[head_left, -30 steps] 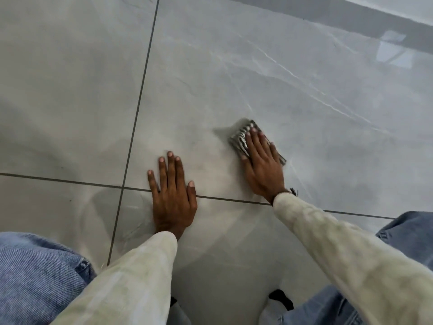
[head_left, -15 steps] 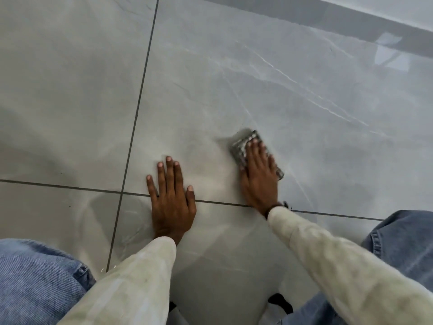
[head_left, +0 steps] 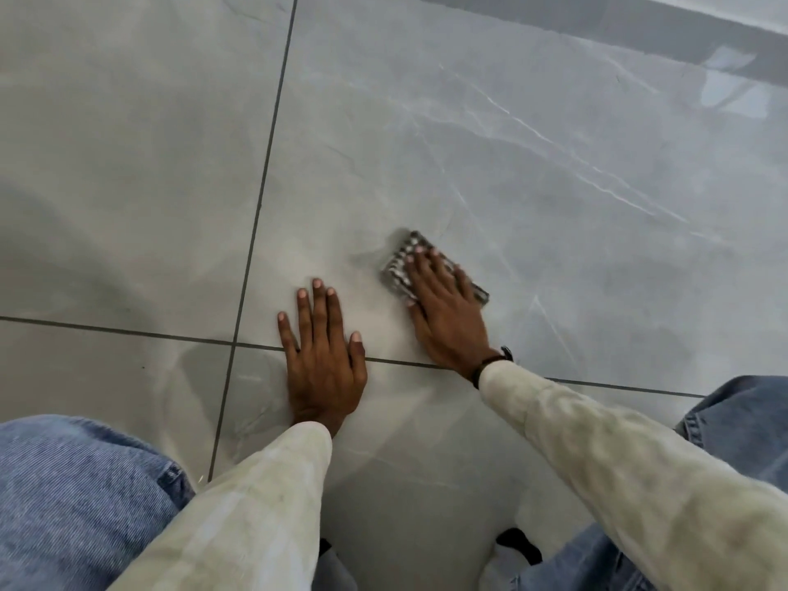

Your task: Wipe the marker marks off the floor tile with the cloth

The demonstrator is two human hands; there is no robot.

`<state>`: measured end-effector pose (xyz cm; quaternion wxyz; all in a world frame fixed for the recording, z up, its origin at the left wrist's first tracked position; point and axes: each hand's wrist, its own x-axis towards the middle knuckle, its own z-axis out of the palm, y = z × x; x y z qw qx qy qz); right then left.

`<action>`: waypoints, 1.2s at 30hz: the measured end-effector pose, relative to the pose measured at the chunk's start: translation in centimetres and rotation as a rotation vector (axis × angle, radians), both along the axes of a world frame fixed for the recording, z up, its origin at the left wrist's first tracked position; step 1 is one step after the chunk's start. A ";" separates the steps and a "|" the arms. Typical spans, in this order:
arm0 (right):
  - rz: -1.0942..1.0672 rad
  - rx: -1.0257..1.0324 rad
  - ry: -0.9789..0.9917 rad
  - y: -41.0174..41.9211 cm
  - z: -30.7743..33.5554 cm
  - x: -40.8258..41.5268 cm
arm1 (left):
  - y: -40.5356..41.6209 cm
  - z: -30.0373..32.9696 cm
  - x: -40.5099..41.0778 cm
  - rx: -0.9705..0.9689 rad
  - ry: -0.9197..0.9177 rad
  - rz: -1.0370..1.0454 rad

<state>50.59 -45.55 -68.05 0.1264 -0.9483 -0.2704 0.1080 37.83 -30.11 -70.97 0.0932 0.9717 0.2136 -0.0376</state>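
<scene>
My right hand (head_left: 445,311) lies flat on a small folded cloth (head_left: 398,266) with a dark and white pattern, pressing it onto the grey marble-look floor tile (head_left: 533,198). Most of the cloth is hidden under the fingers. To its left, my left hand (head_left: 322,356) rests palm down with fingers spread, across the grout line at the tile's near edge, holding nothing. I can make out no marker marks on the tile around the cloth.
Dark grout lines (head_left: 264,177) divide the floor into large tiles. My knees in blue jeans (head_left: 72,496) sit at the bottom left and bottom right. A darker skirting strip (head_left: 639,27) runs along the far edge.
My right hand has slid the cloth a little towards me and to the left over the tile. My left hand has stayed planted.
</scene>
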 end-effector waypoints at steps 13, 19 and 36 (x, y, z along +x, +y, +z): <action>-0.044 0.058 -0.011 -1.8 -0.4 -3.4 | 0.1 -0.3 -0.1 0.005 0.001 -0.002; 0.082 0.090 -0.014 0.6 -0.6 3.9 | 0.3 -0.9 -0.2 0.014 0.015 -0.010; -0.855 0.593 0.601 2.5 7.3 -3.4 | 1.5 4.5 1.6 -0.451 0.219 0.084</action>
